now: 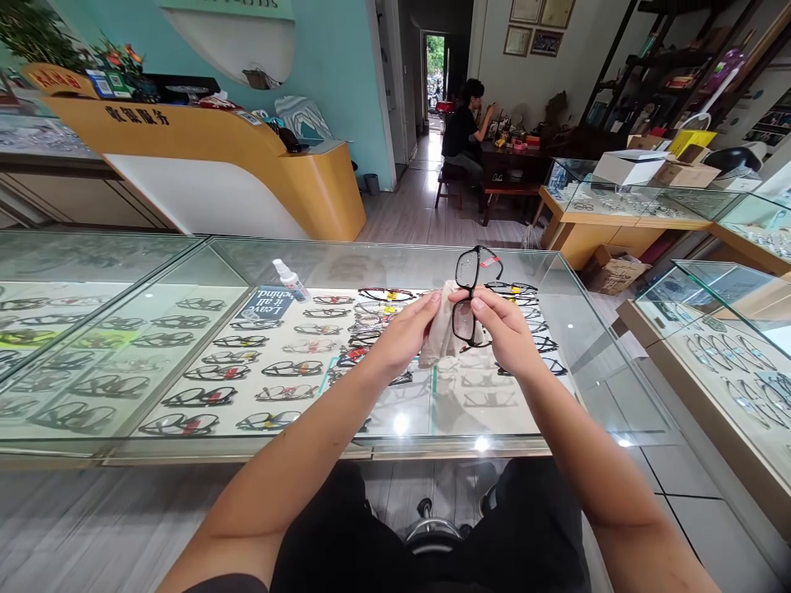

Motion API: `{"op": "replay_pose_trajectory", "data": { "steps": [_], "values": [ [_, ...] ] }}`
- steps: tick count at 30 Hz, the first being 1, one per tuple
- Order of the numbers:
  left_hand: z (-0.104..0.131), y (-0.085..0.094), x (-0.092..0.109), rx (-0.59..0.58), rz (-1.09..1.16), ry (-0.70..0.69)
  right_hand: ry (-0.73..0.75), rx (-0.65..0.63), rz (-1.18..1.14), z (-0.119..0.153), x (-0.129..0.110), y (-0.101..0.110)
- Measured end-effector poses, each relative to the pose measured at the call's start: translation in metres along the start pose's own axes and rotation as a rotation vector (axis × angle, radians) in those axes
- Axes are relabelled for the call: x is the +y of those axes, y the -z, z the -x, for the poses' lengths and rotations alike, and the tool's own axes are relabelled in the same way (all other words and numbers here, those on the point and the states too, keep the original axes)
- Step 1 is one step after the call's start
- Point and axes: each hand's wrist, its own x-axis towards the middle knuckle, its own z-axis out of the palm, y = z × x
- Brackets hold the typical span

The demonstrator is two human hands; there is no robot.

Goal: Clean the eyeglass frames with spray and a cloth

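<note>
Above the glass display counter (pixel 395 424), both hands meet at a pair of black-framed eyeglasses (pixel 468 284) turned upright, one lens above the other. My left hand (pixel 413 328) is closed on a pale grey cleaning cloth (pixel 440 333), which hangs down beside the glasses. My right hand (pixel 503 328) pinches the frame near its bridge, thumb on the near side. A red-and-white tag shows on one temple arm. Whether the cloth touches a lens is hard to make out. A white spray bottle (pixel 290 280) stands on the glass to the left.
Rows of eyeglasses (pixel 290 368) lie inside the counter, with a dark printed card (pixel 265 305) among them. More glass cases (pixel 729 346) line the right. A yellow reception desk (pixel 247 165) is behind the counter. Farther back, a person (pixel 465 132) sits at a dark table.
</note>
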Motion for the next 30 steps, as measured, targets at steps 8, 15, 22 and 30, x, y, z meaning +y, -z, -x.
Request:
{"op": "replay_pose_trajectory", "data": {
  "steps": [8, 15, 22, 30],
  "values": [
    [-0.006, -0.008, 0.003, -0.113, 0.358, 0.100, -0.082, -0.052, -0.084, 0.001, -0.003, 0.000],
    [-0.005, -0.011, 0.011, -0.118, 0.559, 0.197, -0.054, -0.152, -0.020, 0.002, -0.003, 0.004],
    [-0.008, -0.014, 0.006, -0.064, 0.665, 0.242, 0.064, -0.248, 0.224, 0.003, -0.008, 0.003],
    [-0.012, -0.008, 0.010, -0.065, 0.595, 0.169, 0.001, -0.196, 0.165, 0.003, -0.014, 0.006]
  ]
}}
